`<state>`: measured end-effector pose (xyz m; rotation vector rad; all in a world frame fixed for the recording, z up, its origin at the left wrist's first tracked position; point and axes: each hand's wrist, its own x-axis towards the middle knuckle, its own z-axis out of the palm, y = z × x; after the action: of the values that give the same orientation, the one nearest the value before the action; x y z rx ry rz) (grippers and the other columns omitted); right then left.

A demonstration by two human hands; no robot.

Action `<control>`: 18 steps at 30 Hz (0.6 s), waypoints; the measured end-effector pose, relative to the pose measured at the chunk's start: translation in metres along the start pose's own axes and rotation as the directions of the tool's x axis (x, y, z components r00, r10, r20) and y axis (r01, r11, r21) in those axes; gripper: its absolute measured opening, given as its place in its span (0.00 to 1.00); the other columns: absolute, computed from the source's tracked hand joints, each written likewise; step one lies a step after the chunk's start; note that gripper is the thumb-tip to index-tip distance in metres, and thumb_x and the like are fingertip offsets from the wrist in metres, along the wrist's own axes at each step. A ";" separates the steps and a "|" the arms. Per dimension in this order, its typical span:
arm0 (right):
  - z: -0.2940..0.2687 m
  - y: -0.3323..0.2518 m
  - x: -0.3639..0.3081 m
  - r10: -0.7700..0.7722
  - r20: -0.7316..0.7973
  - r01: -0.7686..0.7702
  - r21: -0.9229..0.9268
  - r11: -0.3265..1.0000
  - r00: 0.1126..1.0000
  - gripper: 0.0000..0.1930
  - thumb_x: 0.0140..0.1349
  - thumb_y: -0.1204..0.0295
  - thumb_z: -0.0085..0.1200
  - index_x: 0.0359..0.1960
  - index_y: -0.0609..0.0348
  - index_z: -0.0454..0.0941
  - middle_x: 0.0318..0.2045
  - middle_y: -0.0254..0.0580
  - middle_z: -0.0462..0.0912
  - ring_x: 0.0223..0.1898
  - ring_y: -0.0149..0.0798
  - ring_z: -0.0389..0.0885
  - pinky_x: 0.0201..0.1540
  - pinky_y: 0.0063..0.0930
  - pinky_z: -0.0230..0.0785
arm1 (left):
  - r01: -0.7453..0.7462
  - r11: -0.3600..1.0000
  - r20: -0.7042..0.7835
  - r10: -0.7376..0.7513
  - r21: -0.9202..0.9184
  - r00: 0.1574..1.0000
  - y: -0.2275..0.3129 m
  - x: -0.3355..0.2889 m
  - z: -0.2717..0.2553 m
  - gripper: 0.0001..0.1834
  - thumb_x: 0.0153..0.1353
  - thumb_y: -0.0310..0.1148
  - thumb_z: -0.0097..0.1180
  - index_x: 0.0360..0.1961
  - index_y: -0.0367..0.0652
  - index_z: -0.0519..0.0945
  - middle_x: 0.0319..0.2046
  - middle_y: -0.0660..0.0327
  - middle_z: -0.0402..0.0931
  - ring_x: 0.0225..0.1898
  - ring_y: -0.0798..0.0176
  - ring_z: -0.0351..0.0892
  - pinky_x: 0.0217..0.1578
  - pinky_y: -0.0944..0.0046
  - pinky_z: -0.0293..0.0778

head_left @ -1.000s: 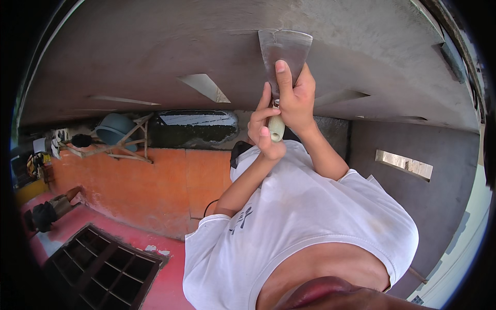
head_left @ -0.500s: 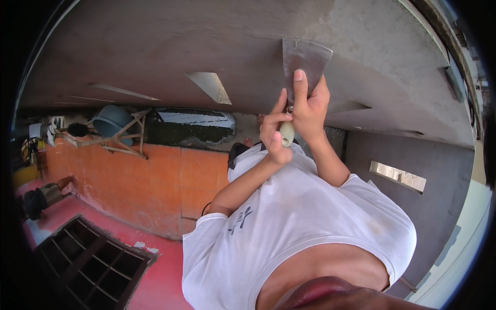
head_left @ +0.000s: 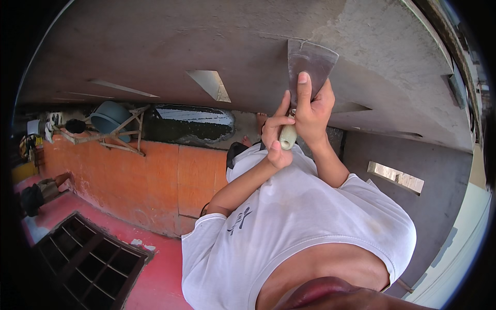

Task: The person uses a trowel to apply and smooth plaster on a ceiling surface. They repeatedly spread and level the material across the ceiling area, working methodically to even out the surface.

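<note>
The scraper [head_left: 312, 61] pairs a dull, dark grey blade with a pale greenish-cream handle [head_left: 289, 137]. The plastered wall [head_left: 155, 46] is brownish grey, mottled lighter toward the upper right. A white T-shirt [head_left: 315, 206] bears a small dark print. Beyond, one panel [head_left: 129, 181] is scuffed orange; a pink surface [head_left: 160, 276] has whitish patches. The basin [head_left: 109, 120] is muted blue-grey.

"What covers the scraper [head_left: 313, 58]?"
"The right hand [head_left: 313, 114] hides part of its blade."
"And the far-left person [head_left: 33, 200]?"
"Details too small to tell; the lower edge crops the window [head_left: 92, 258]."
</note>
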<state>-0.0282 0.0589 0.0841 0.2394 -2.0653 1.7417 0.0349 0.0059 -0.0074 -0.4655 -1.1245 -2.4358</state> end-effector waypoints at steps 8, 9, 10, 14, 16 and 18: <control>0.001 0.001 0.000 -0.033 -0.018 0.033 0.003 0.999 0.999 0.09 0.72 0.70 0.50 0.38 0.67 0.74 0.22 0.34 0.78 0.23 0.23 0.70 0.23 0.24 0.62 | -0.006 0.999 -0.013 0.006 0.047 1.000 0.002 0.000 0.000 0.27 0.68 0.52 0.35 0.48 0.37 0.69 0.71 0.28 0.47 0.74 0.36 0.48 0.71 0.42 0.46; 0.002 -0.001 0.000 -0.014 -0.014 0.014 -0.004 1.000 1.000 0.10 0.72 0.70 0.50 0.38 0.67 0.74 0.22 0.34 0.78 0.23 0.23 0.71 0.23 0.24 0.62 | -0.002 0.999 -0.027 0.003 0.048 1.000 0.002 0.000 0.001 0.27 0.68 0.52 0.34 0.47 0.37 0.69 0.70 0.28 0.48 0.74 0.36 0.50 0.71 0.43 0.47; 0.002 -0.004 -0.002 0.005 -0.010 -0.005 -0.010 1.000 1.000 0.10 0.72 0.70 0.50 0.38 0.67 0.74 0.22 0.34 0.78 0.23 0.24 0.71 0.24 0.24 0.62 | 0.002 0.999 -0.041 0.000 0.049 0.999 0.003 0.000 0.001 0.26 0.67 0.52 0.34 0.46 0.37 0.69 0.70 0.28 0.50 0.73 0.36 0.51 0.71 0.43 0.48; 0.007 -0.007 -0.002 0.004 -0.044 -0.005 -0.019 1.000 0.999 0.09 0.72 0.71 0.49 0.38 0.67 0.73 0.22 0.34 0.78 0.23 0.24 0.71 0.24 0.25 0.63 | 0.028 0.995 -0.113 -0.017 0.099 0.993 0.002 0.002 -0.001 0.26 0.67 0.50 0.31 0.44 0.36 0.69 0.66 0.26 0.58 0.70 0.37 0.59 0.69 0.44 0.55; 0.008 -0.003 -0.003 0.014 -0.040 -0.013 0.020 1.000 0.999 0.09 0.72 0.71 0.48 0.38 0.67 0.73 0.23 0.35 0.78 0.23 0.25 0.70 0.24 0.25 0.63 | 0.029 0.988 -0.113 -0.012 0.149 0.993 0.003 0.003 -0.005 0.26 0.66 0.50 0.30 0.43 0.35 0.68 0.64 0.26 0.61 0.68 0.36 0.62 0.67 0.45 0.58; 0.009 0.000 -0.003 0.028 -0.042 -0.025 0.065 0.998 0.999 0.09 0.72 0.71 0.48 0.38 0.66 0.73 0.23 0.35 0.78 0.23 0.25 0.70 0.24 0.25 0.63 | 0.006 0.979 -0.095 0.013 0.203 0.995 0.003 0.004 -0.008 0.26 0.66 0.50 0.30 0.42 0.34 0.68 0.64 0.26 0.61 0.68 0.36 0.63 0.67 0.45 0.59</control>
<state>-0.0270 0.0502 0.0815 0.1931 -1.9924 1.8154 0.0320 -0.0026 -0.0088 -0.2827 -1.3116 -2.2823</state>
